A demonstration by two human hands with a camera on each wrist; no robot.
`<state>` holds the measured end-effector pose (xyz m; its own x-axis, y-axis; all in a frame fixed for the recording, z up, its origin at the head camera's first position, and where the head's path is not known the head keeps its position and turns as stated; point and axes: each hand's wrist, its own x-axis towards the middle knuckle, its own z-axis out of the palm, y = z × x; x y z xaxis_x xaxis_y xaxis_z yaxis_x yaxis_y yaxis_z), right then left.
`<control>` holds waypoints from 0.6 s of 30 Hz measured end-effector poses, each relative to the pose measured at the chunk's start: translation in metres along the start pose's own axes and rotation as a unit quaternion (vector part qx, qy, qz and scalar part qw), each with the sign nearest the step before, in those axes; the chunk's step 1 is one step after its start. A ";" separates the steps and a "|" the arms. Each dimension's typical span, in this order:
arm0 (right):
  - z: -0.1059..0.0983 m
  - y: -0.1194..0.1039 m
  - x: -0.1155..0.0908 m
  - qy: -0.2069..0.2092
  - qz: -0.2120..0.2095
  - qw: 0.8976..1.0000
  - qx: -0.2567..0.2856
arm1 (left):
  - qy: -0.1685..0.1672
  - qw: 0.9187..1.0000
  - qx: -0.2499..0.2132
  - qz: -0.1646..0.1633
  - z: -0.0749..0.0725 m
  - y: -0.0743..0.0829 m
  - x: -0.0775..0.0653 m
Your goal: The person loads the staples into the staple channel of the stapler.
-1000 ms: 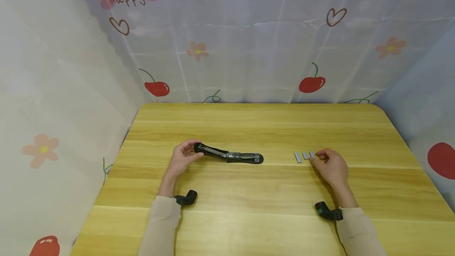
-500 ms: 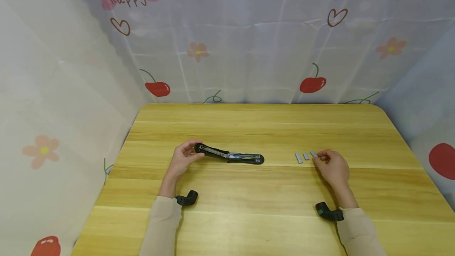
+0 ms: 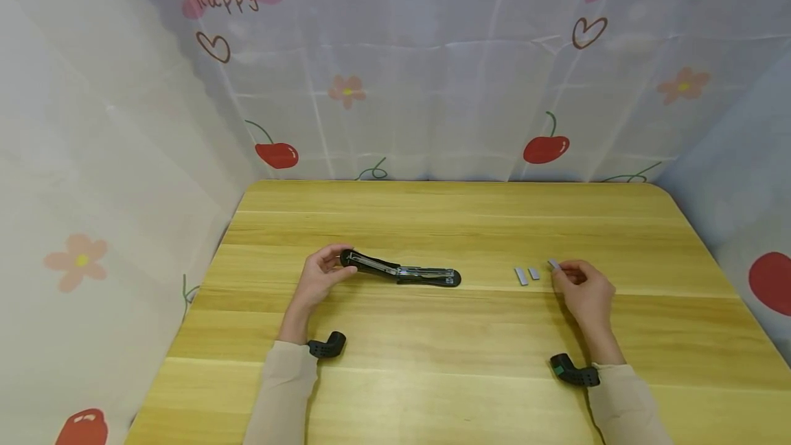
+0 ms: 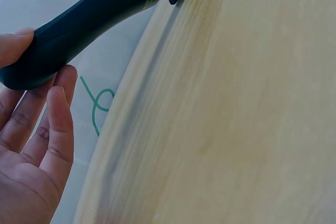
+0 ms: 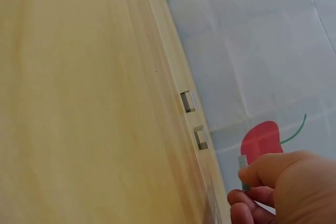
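Backdrop [image 3: 426, 88]: hangs pale behind the table [image 3: 420, 349] and to either side, printed with red cherries [image 3: 546, 150], orange flowers [image 3: 347, 92], brown hearts [image 3: 213, 47] and the word "happy" twice
Tabletop: made of light yellow wood grain, with rounded far corners
Stapler [image 3: 400, 271]: black, opened out almost flat left of the table's middle, with metal workings facing up; tilts upward at the left end and appears to rest on the wood at the right
Left hand [image 3: 320, 279]: clamped on the raised left end of the stapler, between thumb and fingers
Right hand [image 3: 586, 290]: pinches one small grey staple strip [image 3: 553, 264] between thumb and forefinger; holds it clear of the wood
Loose strips [image 3: 521, 276]: lie as a pair, close together but apart, between the stapler and the right hand, nearer the hand
Wrists: carry black cameras [image 3: 329, 345] beside beige sleeves [image 3: 287, 380]
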<state>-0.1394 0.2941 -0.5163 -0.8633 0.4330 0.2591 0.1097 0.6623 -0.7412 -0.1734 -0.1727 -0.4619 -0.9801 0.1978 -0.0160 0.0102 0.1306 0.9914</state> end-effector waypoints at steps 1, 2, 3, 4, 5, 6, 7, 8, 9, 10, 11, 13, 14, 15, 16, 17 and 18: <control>0.000 -0.001 0.000 0.008 0.000 1.000 0.007 | 0.000 1.000 0.001 0.000 0.000 0.000 0.000; 0.000 -0.001 0.000 0.016 0.000 1.000 0.013 | -0.001 1.000 0.002 0.000 0.000 0.000 0.000; 0.000 -0.002 0.000 0.023 -0.001 1.000 0.019 | -0.001 1.000 0.003 0.000 0.000 -0.001 0.000; 0.000 -0.004 0.000 0.029 -0.002 0.999 0.024 | -0.001 1.000 0.004 0.000 0.000 -0.001 0.000; 0.000 -0.004 0.000 0.033 -0.003 0.999 0.027 | -0.001 1.000 0.004 -0.001 0.000 -0.001 0.000; 0.000 -0.006 0.000 0.036 -0.004 0.999 0.030 | -0.002 1.000 0.004 -0.001 0.000 -0.001 0.000; 0.000 -0.007 -0.001 0.039 -0.005 0.999 0.034 | -0.002 1.000 0.004 -0.001 0.000 -0.001 0.001; -0.001 -0.008 -0.001 0.040 -0.005 0.998 0.037 | -0.002 1.000 0.003 -0.001 0.000 -0.001 0.001; -0.001 -0.009 -0.001 0.040 -0.003 0.998 0.041 | -0.002 1.000 0.002 -0.002 0.000 -0.001 0.001; -0.001 -0.011 -0.001 0.040 -0.001 0.998 0.044 | -0.002 1.000 0.000 -0.002 0.000 -0.001 0.001; -0.001 -0.012 -0.002 0.039 0.001 0.998 0.046 | -0.002 1.000 -0.001 -0.001 0.000 -0.002 0.001; -0.001 -0.015 -0.002 0.038 0.005 0.998 0.051 | -0.001 1.000 -0.004 -0.001 -0.001 -0.010 0.005; -0.001 -0.017 -0.003 0.038 0.007 0.998 0.053 | 0.001 1.000 -0.005 0.000 -0.002 -0.014 0.006; -0.001 -0.018 -0.003 0.038 0.007 0.998 0.054 | 0.003 1.000 -0.003 0.002 -0.002 -0.018 0.008; -0.001 -0.020 -0.003 0.038 0.007 0.998 0.056 | 0.005 1.000 -0.001 0.003 -0.003 -0.022 0.009; 0.000 -0.021 -0.003 0.038 0.004 0.998 0.059 | 0.007 1.000 0.002 0.006 -0.003 -0.026 0.011; 0.001 -0.023 -0.003 0.039 -0.001 0.997 0.061 | 0.009 1.000 0.003 0.007 -0.004 -0.030 0.012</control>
<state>-0.1398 0.2769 -0.5007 -0.8216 0.4815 0.3052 0.0432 0.5864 -0.8089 -0.1861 -0.1778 -0.4915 -0.9832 0.1823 -0.0003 0.0245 0.1339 0.9907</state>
